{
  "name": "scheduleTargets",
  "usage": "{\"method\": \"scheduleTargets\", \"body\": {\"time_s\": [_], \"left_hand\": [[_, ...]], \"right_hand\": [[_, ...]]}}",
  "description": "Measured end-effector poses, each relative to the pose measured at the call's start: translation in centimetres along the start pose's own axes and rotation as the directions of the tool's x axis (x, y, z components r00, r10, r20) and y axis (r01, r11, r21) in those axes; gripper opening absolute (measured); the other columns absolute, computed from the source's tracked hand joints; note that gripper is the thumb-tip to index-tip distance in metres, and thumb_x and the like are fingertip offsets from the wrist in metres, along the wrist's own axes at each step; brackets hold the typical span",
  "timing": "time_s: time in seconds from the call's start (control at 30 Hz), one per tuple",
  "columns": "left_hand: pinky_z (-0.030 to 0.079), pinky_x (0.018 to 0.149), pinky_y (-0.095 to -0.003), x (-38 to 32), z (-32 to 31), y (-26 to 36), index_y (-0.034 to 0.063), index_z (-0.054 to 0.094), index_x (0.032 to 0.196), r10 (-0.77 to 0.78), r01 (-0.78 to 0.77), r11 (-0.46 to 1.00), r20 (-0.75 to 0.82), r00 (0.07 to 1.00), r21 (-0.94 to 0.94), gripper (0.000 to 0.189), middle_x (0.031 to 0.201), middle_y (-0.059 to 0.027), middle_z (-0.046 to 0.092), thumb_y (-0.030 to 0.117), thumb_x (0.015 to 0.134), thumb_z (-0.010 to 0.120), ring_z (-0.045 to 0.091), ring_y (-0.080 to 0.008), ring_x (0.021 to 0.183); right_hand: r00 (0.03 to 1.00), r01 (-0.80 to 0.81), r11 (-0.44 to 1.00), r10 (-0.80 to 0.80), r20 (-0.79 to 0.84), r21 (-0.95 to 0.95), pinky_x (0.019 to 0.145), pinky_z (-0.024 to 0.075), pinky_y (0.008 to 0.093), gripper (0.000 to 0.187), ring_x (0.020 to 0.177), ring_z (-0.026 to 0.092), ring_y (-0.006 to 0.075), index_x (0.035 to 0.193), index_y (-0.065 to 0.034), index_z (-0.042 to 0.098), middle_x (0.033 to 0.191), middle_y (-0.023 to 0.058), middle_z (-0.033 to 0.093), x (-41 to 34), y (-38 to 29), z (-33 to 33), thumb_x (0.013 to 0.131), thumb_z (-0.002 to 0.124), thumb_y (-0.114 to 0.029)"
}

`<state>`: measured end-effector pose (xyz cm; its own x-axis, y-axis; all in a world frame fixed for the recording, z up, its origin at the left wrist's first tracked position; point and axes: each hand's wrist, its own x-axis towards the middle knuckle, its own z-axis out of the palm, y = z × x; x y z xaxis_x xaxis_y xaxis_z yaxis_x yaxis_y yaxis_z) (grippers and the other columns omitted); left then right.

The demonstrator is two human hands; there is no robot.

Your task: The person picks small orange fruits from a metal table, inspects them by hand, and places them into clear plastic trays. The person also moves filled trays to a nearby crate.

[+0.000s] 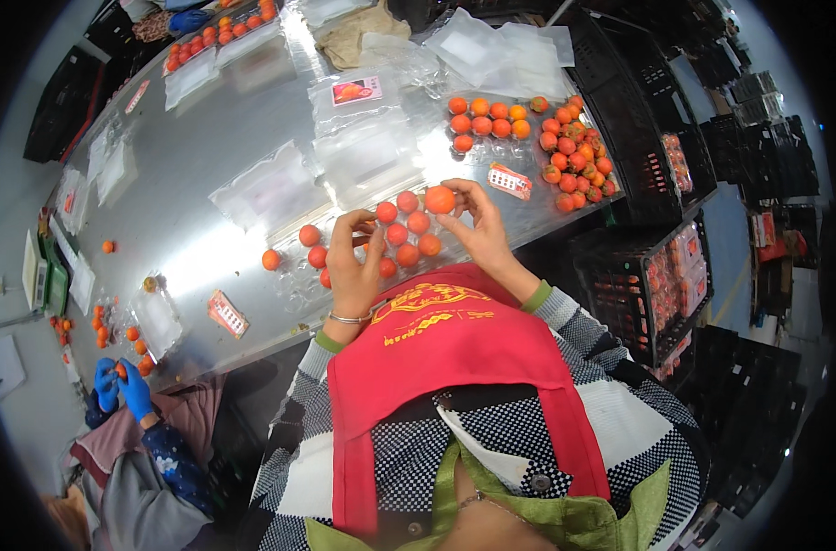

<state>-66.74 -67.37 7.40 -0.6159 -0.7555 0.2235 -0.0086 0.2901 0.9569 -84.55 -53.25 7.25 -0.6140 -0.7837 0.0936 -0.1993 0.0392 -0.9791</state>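
My right hand [478, 224] holds an orange-red tomato [440, 200] between thumb and fingertips, at the upper right corner of a clear plastic tray [290, 281] in front of me. Several tomatoes [407, 255] sit in rows in this tray. My left hand [354, 258] is over the tray's middle, its fingers curled around an orange-red fruit that is mostly hidden; whether it grips the fruit or only touches it is unclear. More tomatoes [309, 235] lie left of that hand. A stack of printed labels [509, 180] rests on the metal table beyond my right hand.
Loose tomatoes [577, 162] are heaped at the table's right end, beside a partly filled tray [482, 126]. Clear plastic packs [363, 148] lie across the metal table [204, 172]. Black crates [655, 289] stand at right. A co-worker's blue-gloved hands [134, 389] are at lower left.
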Motion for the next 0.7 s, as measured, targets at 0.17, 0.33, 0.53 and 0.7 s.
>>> {"method": "scheduleTargets", "body": {"time_s": [0.17,0.33,0.53,0.7], "left_hand": [[0.058,0.078,-0.03,0.0,-0.1,-0.3,0.0008,0.063,0.118,-0.044,0.044,0.999,-0.003,0.999,-0.014,0.022,0.108,-0.0082,0.067,0.001,0.097,0.068,0.068,-0.0168,0.094],[0.058,0.08,-0.0293,0.3,-0.4,-0.6,0.0017,0.062,0.118,-0.084,0.084,0.996,0.006,0.996,-0.014,0.02,0.11,-0.0075,0.068,0.002,0.099,0.067,0.068,-0.0158,0.097],[0.055,0.082,-0.0271,0.3,-0.7,-0.7,0.0,0.06,0.119,-0.14,0.142,0.989,0.027,0.99,-0.048,0.019,0.112,-0.008,0.068,0.003,0.101,0.065,0.068,-0.0144,0.099],[0.055,0.082,-0.0269,0.4,-0.6,-0.8,-0.0009,0.06,0.118,-0.123,0.124,0.992,0.056,0.991,-0.03,0.018,0.112,-0.0084,0.068,0.004,0.102,0.064,0.068,-0.0144,0.099]], "right_hand": [[0.995,-0.025,0.998,0.02,-0.099,-0.054,0.094,0.0447,0.0277,0.05,0.104,0.055,0.0112,0.137,0.0005,0.057,0.12,0.0038,0.064,0.1,3.2,-2.6,0.091,0.078,-0.005],[0.817,-0.236,0.905,0.382,-0.431,0.354,0.084,0.0509,0.0263,0.033,0.092,0.064,0.0118,0.127,0.0017,0.063,0.112,0.0049,0.07,-0.4,9.2,-7.5,0.097,0.073,-0.009],[0.603,-0.278,0.863,0.499,-0.622,0.423,0.072,0.0528,0.0258,0.031,0.085,0.067,0.0116,0.124,-0.0022,0.064,0.107,0.0062,0.073,-2.8,14.5,-15.8,0.097,0.075,-0.009],[0.554,-0.425,0.847,-0.034,-0.832,-0.318,0.086,0.0564,0.0365,0.043,0.092,0.069,0.0243,0.114,0.0009,0.065,0.106,0.0119,0.07,-3.0,15.5,-22.1,0.081,0.088,-0.016]]}}
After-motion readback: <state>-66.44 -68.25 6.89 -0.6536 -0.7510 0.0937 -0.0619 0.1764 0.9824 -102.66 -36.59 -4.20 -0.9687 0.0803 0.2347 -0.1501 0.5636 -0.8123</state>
